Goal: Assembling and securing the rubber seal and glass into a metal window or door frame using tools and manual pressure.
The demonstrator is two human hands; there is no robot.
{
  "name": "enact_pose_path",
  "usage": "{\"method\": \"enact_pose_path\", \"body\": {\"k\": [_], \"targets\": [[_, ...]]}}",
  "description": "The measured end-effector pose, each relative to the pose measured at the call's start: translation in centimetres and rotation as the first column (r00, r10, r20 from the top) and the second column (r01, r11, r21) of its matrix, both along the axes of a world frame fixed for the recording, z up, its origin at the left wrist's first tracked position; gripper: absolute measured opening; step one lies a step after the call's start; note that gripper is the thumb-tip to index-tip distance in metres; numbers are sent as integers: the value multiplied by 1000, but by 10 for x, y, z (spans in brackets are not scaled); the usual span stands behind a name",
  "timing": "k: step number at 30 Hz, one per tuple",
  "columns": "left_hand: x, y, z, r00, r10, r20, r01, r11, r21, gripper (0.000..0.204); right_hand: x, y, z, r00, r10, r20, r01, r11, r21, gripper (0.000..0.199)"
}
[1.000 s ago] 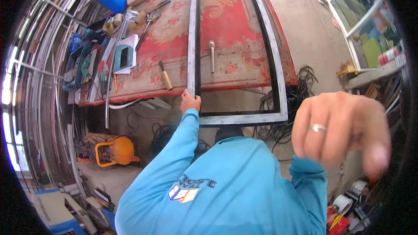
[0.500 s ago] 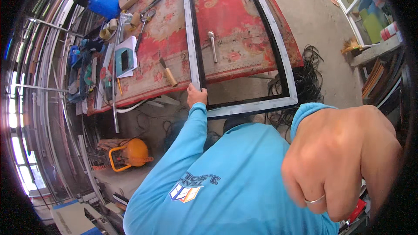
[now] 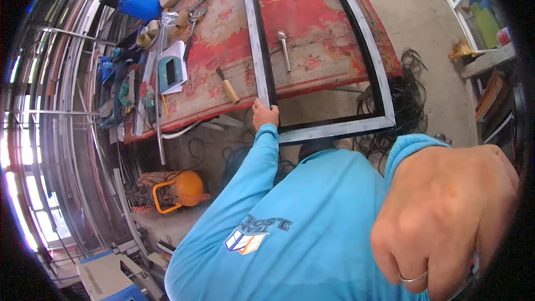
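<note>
A long grey-white frame [image 3: 334, 129] with black inner edging, like a window or door frame, lies across a table, its near end jutting past the table edge. My left hand [image 3: 265, 115] is closed around its left bar, close to the near corner. Large in front at the lower right, my right hand [image 3: 446, 212] is raised with its fingers curled tight and a ring on one finger. What it holds, if anything, is hidden. Inside the frame lies a silver rod-shaped tool [image 3: 285, 51] with a rounded head. A wooden-handled tool [image 3: 228, 86] rests left of the frame.
A red patterned cloth [image 3: 223, 50] covers the table. Papers under a teal device [image 3: 170, 71], hand tools and a blue container [image 3: 137, 0] stand at left. Below is an orange tank [image 3: 186, 188]. Black strips [image 3: 409, 95] hang or lie at right. Long metal profiles line the left.
The whole view has shifted, so the table and frame sit farther right. My right hand has dropped slightly, still closed. My left hand keeps its hold on the frame.
</note>
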State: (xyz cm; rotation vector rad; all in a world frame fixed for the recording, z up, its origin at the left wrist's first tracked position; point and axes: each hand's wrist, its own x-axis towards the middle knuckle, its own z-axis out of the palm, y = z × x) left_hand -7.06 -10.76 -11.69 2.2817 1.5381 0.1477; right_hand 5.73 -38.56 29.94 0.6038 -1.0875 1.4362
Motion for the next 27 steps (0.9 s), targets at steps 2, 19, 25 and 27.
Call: {"method": "enact_pose_path", "body": {"k": [2,19,25,27], "targets": [[0,0,1,1000,-14,15,14,999,36,66,0,0,0,1000,13,7,-14,1000,14,28],[2,0,6,1000,0,5,-1,1000,8,66,2,-4,-2,999,37,38,-38,999,24,29],[3,1,4,1000,-8,18,8,1000,3,64,0,-5,-5,998,36,44,-36,999,11,29],[2,1,3,1000,0,7,0,1000,10,64,-1,-6,-4,999,33,39,-33,999,12,29]]}}
